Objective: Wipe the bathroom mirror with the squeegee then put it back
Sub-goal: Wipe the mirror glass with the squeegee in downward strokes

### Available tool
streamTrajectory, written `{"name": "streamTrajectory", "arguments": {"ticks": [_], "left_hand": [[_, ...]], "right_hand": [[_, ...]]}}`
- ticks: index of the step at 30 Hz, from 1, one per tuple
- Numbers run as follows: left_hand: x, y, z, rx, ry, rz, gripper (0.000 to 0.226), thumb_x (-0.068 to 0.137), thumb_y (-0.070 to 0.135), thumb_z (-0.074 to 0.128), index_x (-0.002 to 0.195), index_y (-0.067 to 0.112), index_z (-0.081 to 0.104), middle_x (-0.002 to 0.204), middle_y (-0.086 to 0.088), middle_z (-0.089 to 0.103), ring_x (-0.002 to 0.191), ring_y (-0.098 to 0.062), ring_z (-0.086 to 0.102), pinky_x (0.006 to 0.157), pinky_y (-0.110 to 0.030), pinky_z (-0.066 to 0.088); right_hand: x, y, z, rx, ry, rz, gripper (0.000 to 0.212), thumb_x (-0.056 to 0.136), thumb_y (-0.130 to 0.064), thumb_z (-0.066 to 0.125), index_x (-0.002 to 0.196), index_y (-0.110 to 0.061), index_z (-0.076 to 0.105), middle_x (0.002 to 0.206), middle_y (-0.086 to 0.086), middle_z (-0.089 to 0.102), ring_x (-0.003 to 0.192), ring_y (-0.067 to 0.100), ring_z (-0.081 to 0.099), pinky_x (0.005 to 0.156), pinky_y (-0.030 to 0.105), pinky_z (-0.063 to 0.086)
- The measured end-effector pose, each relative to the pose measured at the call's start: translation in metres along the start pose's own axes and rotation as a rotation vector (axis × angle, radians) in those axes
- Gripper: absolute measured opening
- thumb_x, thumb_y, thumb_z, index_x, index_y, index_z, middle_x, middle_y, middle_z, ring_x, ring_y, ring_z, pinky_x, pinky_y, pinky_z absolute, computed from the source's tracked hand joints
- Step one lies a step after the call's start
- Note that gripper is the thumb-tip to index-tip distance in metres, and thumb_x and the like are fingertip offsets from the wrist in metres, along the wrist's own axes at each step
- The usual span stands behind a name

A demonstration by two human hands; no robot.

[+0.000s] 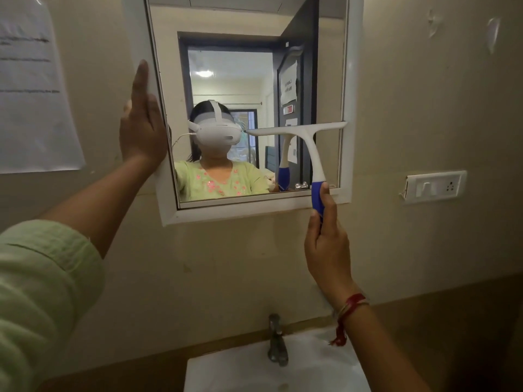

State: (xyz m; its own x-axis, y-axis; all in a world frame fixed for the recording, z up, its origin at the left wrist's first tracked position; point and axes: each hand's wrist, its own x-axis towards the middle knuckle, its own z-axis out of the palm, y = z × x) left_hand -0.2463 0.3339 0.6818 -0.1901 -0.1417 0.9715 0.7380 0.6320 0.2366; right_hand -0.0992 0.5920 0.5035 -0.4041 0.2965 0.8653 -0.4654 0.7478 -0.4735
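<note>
A white-framed mirror hangs on the beige wall straight ahead. The squeegee has a white T-shaped head and a blue grip. Its blade lies across the right half of the glass, about two thirds of the way down, reaching the right frame. My right hand is closed around the blue grip just below the mirror's bottom frame. Flat and with fingers together, my left hand presses against the mirror's left frame edge, holding nothing. The glass reflects a person in a green top wearing a headset.
A white sink with a metal tap sits below the mirror. A white switch and socket plate is on the wall to the right. A paper notice is stuck on the wall at left.
</note>
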Motion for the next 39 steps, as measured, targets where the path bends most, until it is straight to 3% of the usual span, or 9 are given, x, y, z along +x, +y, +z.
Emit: {"name": "streamTrajectory", "arguments": {"ticks": [2,5,10,15,22,26,31,35,39], "left_hand": [[0.0,-0.001,0.0,0.007,0.004,0.0,0.045,0.1,0.036,0.021,0.145,0.037,0.02,0.135,-0.003,0.051,0.089,-0.027,0.055,0.071,-0.028,0.033],[-0.003,0.001,0.0,-0.005,0.013,-0.003,0.045,0.1,0.036,0.022,0.145,0.035,0.021,0.113,0.026,0.054,0.077,-0.013,0.05,0.069,-0.027,0.032],[-0.001,-0.004,0.002,0.012,0.014,0.016,0.046,0.1,0.036,0.021,0.145,0.035,0.02,0.139,-0.002,0.049,0.086,-0.028,0.056,0.07,-0.032,0.038],[-0.001,-0.006,0.002,0.033,0.001,0.005,0.047,0.099,0.039,0.018,0.146,0.035,0.018,0.123,-0.008,0.058,0.074,-0.032,0.053,0.063,-0.031,0.035],[0.0,-0.005,0.003,0.018,0.029,0.021,0.047,0.099,0.036,0.021,0.146,0.031,0.023,0.141,0.001,0.046,0.076,-0.004,0.052,0.074,-0.033,0.043],[0.0,-0.004,0.002,0.04,0.01,0.03,0.047,0.1,0.036,0.019,0.146,0.03,0.021,0.143,0.003,0.044,0.077,-0.034,0.056,0.068,-0.037,0.044],[0.0,0.001,0.0,0.037,0.016,0.015,0.046,0.1,0.033,0.021,0.146,0.028,0.022,0.136,-0.007,0.051,0.086,-0.032,0.058,0.072,-0.033,0.042],[0.0,0.001,0.0,0.044,0.004,0.014,0.046,0.1,0.034,0.021,0.146,0.029,0.021,0.138,-0.002,0.05,0.086,-0.031,0.057,0.069,-0.028,0.037],[0.0,0.001,0.0,0.053,-0.01,0.004,0.046,0.101,0.034,0.02,0.147,0.03,0.019,0.144,0.001,0.043,0.086,-0.032,0.058,0.071,-0.032,0.042]], "right_hand": [[-0.007,0.001,-0.001,-0.005,-0.01,0.012,0.049,0.092,-0.044,0.022,0.138,-0.051,0.004,0.107,0.017,0.06,0.058,0.005,0.049,0.051,0.019,0.043],[-0.017,0.004,-0.002,-0.019,-0.02,0.011,0.05,0.094,-0.04,0.025,0.137,-0.05,0.003,0.103,0.015,0.06,0.058,0.003,0.047,0.052,0.016,0.041],[-0.032,0.009,-0.003,-0.024,-0.039,0.028,0.049,0.093,-0.042,0.024,0.141,-0.041,0.011,0.094,0.009,0.056,0.057,0.001,0.044,0.052,0.015,0.037],[-0.048,0.011,-0.009,-0.008,-0.067,0.062,0.05,0.091,-0.045,0.022,0.138,-0.049,0.006,0.085,0.005,0.053,0.055,0.002,0.044,0.049,0.013,0.036],[-0.062,0.009,-0.009,-0.028,-0.081,0.096,0.052,0.091,-0.043,0.023,0.141,-0.04,0.008,0.079,0.002,0.048,0.052,0.002,0.041,0.047,0.01,0.031],[-0.069,0.009,-0.011,-0.025,-0.096,0.129,0.053,0.094,-0.035,0.028,0.145,-0.03,0.015,0.079,0.003,0.049,0.052,0.001,0.04,0.048,0.011,0.03],[-0.078,0.01,-0.016,-0.031,-0.136,0.116,0.055,0.092,-0.037,0.027,0.145,-0.03,0.013,0.082,0.003,0.048,0.05,-0.001,0.038,0.043,0.01,0.031],[-0.083,0.011,-0.022,-0.043,-0.145,0.123,0.055,0.092,-0.037,0.028,0.144,-0.033,0.013,0.096,0.024,0.061,0.054,-0.004,0.039,0.047,0.008,0.032],[-0.091,0.01,-0.023,-0.033,-0.132,0.103,0.054,0.09,-0.042,0.027,0.141,-0.045,0.01,0.082,0.003,0.057,0.053,0.004,0.046,0.048,0.012,0.035]]}}
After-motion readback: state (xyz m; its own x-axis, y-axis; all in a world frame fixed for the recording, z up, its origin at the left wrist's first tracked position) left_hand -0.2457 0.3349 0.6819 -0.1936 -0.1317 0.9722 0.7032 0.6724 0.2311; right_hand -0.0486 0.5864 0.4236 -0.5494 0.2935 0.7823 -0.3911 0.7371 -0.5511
